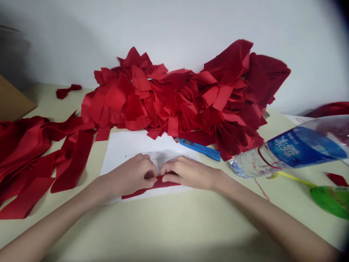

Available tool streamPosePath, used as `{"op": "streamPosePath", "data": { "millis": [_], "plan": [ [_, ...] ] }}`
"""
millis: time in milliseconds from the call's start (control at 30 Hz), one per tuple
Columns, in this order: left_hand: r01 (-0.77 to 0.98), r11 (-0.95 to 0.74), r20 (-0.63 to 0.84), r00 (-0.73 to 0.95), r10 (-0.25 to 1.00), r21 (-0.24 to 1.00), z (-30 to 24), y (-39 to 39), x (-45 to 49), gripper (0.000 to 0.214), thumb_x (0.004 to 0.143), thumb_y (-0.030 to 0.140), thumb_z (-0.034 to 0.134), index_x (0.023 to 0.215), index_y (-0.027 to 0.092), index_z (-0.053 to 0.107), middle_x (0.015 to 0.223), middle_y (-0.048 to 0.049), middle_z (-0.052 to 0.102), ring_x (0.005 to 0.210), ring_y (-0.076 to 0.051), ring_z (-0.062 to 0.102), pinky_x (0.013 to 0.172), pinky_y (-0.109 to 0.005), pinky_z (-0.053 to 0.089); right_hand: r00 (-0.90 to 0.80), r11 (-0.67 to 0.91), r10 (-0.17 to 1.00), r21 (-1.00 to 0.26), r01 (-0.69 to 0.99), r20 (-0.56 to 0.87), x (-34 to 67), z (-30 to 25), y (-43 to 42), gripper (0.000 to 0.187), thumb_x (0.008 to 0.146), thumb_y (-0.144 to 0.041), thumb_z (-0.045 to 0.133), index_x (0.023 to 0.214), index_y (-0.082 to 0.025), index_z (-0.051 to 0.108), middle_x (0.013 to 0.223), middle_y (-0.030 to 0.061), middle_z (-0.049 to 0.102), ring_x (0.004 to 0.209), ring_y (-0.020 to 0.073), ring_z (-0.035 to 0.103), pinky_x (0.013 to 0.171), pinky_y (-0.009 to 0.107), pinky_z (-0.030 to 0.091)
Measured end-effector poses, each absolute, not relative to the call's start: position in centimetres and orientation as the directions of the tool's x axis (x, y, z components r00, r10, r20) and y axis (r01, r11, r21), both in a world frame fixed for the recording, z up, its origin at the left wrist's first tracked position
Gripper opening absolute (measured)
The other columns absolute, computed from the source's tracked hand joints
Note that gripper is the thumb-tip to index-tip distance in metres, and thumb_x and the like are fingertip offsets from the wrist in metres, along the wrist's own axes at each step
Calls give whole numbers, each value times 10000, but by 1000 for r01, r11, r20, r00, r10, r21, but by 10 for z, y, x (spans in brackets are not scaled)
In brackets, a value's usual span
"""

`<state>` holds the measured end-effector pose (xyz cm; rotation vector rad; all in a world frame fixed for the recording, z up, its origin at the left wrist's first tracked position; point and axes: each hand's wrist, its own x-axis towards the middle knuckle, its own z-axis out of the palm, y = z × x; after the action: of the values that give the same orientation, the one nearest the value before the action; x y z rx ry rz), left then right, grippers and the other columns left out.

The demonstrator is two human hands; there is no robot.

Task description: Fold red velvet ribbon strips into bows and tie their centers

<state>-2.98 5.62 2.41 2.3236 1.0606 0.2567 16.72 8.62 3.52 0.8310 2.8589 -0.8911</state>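
A red ribbon strip [156,182] lies across the near part of a white paper sheet [116,145] marked with thin black lines. My left hand [137,173] pinches the strip near its middle, fingers curled and thumb pressed in. Right beside it, my right hand [188,171] grips the same strip, its fingers also bent closed. The two sets of fingertips almost meet. Part of the strip is hidden under the hands; its left end shows below my left wrist. Just beyond my right hand, a blue utility knife [200,148] rests at the paper's edge.
A large heap of cut red ribbon pieces [174,98] stands against the wall. Long red ribbons [29,156] lie at left near a cardboard box [13,98]. At right are a plastic bottle [300,147], a green object [331,201] and a yellow strip [296,179].
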Motion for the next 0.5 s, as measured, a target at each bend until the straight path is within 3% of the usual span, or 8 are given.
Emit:
{"op": "streamPosePath", "data": {
  "millis": [167, 333, 500],
  "plan": [
    [704, -636, -11, 673, 740, 316, 17, 47, -25, 246, 824, 140, 427, 594, 183, 502, 625, -4, 559, 678, -164, 482, 709, -328, 373, -875, 840, 473, -247, 483, -104, 165, 27, 75, 162, 894, -227, 495, 806, -132, 591, 740, 39, 620, 665, 151, 568, 603, 268, 384],
    [679, -734, 157, 724, 672, 14, 4, 32, -28, 196, 860, 112, 419, 749, 165, 571, 713, -52, 595, 730, -210, 503, 667, -360, 387, -936, 931, 349, 102, 351, 36, 169, 14, 67, 173, 921, -172, 408, 813, -124, 535, 732, 48, 582, 660, 172, 550, 562, 298, 390],
    [560, -778, 250, 827, 504, -285, -2, 16, -34, 189, 846, 32, 436, 845, 129, 598, 818, -93, 631, 780, -236, 536, 678, -388, 409, -954, 930, 233, 243, 275, 187, 175, 5, 62, 177, 903, -108, 411, 755, -153, 496, 687, 13, 546, 638, 151, 520, 568, 295, 390]
  ]
}}
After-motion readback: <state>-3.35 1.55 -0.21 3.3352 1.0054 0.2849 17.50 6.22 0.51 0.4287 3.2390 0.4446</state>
